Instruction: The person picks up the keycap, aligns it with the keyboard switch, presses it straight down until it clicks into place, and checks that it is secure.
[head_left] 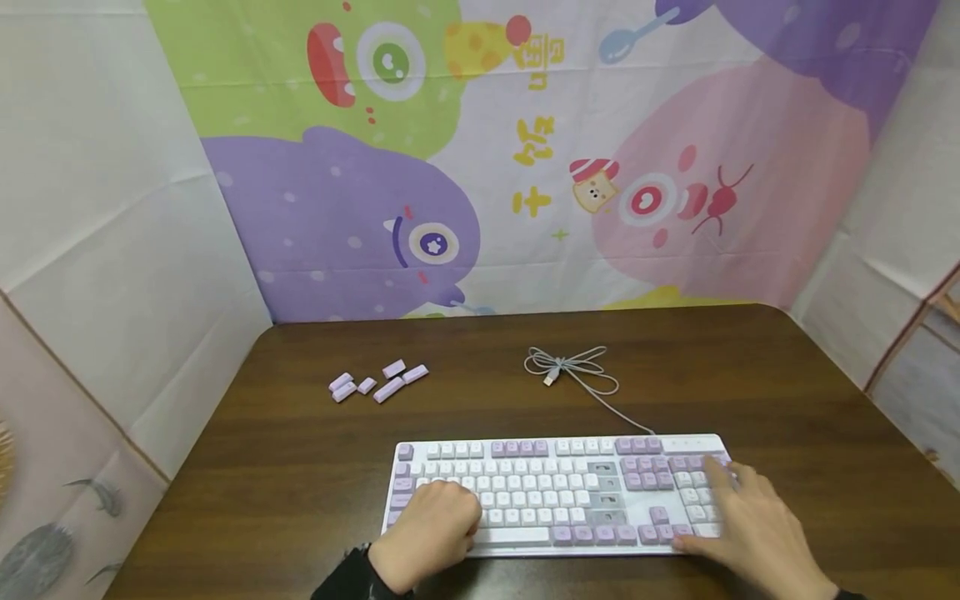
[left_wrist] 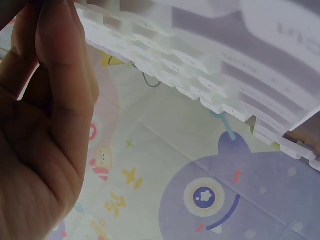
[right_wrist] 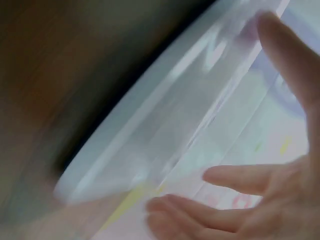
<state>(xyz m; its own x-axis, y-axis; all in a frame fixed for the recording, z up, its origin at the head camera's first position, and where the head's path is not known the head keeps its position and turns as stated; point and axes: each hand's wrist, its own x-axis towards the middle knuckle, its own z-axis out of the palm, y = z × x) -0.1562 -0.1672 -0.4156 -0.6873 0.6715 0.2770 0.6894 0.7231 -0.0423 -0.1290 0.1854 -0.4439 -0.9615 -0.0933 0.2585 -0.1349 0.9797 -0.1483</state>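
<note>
Nearest, at the bottom of the head view: dark sleeve (head_left: pixel 358 577) at the left wrist. Just beyond, left hand (head_left: pixel 431 525) over the near left part of the keyboard (head_left: pixel 536 500), fingers curled inward. Fingertips hidden from above, cut off at the top of the left wrist view; cannot tell whether pinching anything.

Right hand (head_left: pixel 753 512) at the opposite end, fingers spread and fairly straight. Thumb at the lilac keys of the near row, index finger reaching over the number block (head_left: pixel 696 496). Right wrist view blurred; cannot tell how firmly touching.

Keyboard lying flat on the brown table (head_left: pixel 300 467), long side toward the person, between and under both hands. White and lilac keys. Counted four bare grey gaps (head_left: pixel 606 501) in a column, right of the white letter keys.

Farther back, behind the keyboard's right half: pale cable (head_left: pixel 585 364), tied in a bundle of loops, plug at its near side. Well apart to the left: six loose lilac keycaps (head_left: pixel 388 390) in a loose group.

Farthest, behind the table: cartoon-printed cloth (head_left: pixel 360 208), green, purple and pink figures.
</note>
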